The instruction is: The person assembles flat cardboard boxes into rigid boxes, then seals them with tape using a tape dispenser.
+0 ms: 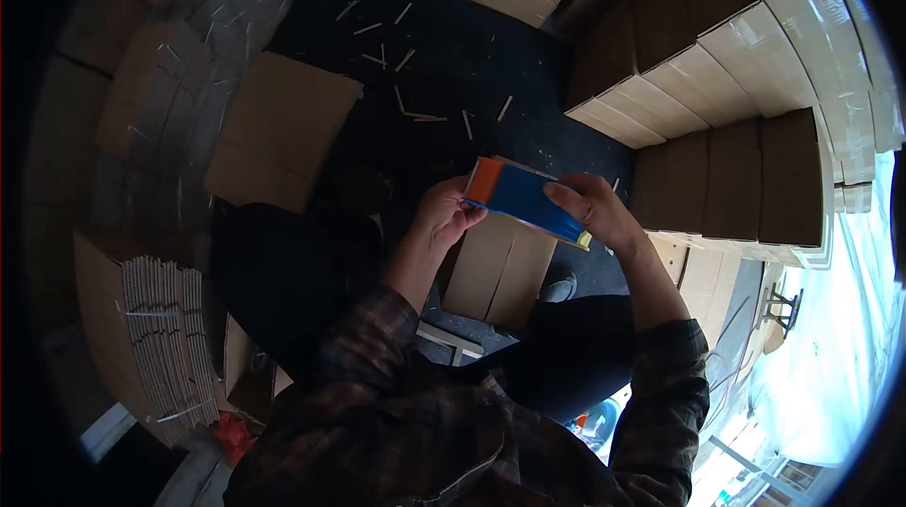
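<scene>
Between my two hands is a flat, oblong blue packet [525, 193] with an orange end and a yellowish strip at its lower right corner. The orange end is gripped by my left hand [443, 211], its fingers curled beneath the edge. My right hand [596, 211] clasps the other end, thumb lying across the blue face. Under the packet, between my legs, stands a closed cardboard box [498, 271] with a seam along its top. What the packet contains cannot be seen.
Stacked cardboard boxes [727, 177] rise on the right. A flat cardboard sheet [280, 134] lies at left on the dark floor [444, 44], which is strewn with several thin wooden strips [467, 125]. Bundled flat cardboard pieces [165, 342] stand in a carton at lower left.
</scene>
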A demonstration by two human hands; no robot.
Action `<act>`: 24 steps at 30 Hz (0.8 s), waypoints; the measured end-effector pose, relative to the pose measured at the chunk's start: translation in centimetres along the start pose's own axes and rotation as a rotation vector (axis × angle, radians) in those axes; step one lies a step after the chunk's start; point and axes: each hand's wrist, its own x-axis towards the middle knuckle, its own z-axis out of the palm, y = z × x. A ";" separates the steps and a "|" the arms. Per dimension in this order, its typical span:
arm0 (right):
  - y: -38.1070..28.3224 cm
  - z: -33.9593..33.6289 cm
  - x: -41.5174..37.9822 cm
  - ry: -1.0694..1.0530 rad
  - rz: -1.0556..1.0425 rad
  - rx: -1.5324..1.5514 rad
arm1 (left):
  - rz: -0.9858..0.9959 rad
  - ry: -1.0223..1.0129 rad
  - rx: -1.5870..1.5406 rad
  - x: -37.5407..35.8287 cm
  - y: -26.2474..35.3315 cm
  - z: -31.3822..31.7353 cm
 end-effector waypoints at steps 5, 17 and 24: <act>-0.4 -0.1 0.4 -0.030 0.035 -0.029 | 0.248 0.036 0.188 0.3 -0.7 0.1; -0.6 0.1 0.0 -0.011 0.045 -0.048 | 0.554 0.129 0.315 2.8 -1.4 -2.0; -0.6 0.0 -1.1 -0.008 0.077 -0.141 | 0.565 0.270 0.449 3.1 -2.3 -3.1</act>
